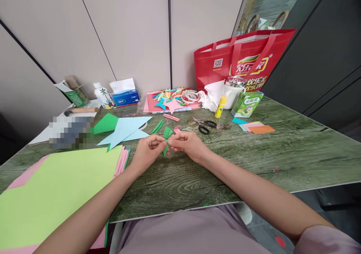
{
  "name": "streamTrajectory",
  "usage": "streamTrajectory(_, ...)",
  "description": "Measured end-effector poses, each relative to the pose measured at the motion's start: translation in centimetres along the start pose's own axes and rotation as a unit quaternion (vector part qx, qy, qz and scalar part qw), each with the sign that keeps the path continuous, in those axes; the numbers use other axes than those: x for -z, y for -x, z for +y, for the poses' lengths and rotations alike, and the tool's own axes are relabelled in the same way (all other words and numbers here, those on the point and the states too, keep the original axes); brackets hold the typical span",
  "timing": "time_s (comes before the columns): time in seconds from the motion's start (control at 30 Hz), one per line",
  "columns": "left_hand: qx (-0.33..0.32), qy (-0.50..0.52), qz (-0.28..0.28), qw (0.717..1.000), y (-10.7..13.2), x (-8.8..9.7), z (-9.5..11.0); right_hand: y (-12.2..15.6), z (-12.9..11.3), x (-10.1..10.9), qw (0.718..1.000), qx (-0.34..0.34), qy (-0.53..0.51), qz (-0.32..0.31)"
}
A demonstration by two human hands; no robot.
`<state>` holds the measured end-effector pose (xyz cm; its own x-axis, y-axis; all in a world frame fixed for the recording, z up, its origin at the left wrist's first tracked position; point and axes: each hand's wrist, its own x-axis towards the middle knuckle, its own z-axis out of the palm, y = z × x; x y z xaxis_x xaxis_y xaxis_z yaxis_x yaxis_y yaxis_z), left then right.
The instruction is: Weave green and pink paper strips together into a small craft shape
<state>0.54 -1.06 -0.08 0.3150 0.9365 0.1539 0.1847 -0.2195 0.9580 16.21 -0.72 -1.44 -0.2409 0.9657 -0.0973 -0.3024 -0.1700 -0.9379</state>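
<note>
Both hands meet over the middle of the green wood-grain table (296,152). My left hand (146,152) and my right hand (187,144) each pinch a small folded piece of dark green paper (167,135) between thumb and fingers, holding it just above the tabletop. A pale blue cut paper shape (126,130) lies just left of my left hand, with another green sheet (106,123) under it. Loose green strips (157,127) and pink strips (171,117) lie just beyond the hands.
Black scissors (204,125) lie behind my right hand. A stack of large yellow-green and pink sheets (53,193) fills the near left. At the back stand a red bag (242,60), a yellow glue stick (220,107), a green carton (246,104), a tissue box (125,96), a paper-craft pile (175,98).
</note>
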Motion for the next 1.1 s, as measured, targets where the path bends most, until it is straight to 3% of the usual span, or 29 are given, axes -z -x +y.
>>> streamTrajectory(0.57, -0.038, -0.090, -0.012, 0.995, -0.26, 0.39, 0.02, -0.32, -0.04, 0.53, 0.997, -0.075, -0.021, -0.012)
streamTrajectory(1.1, -0.033, -0.091, 0.019, 0.995, 0.14, 0.26, 0.12, 0.00, -0.09, 0.29, 0.999, -0.025, 0.012, -0.033)
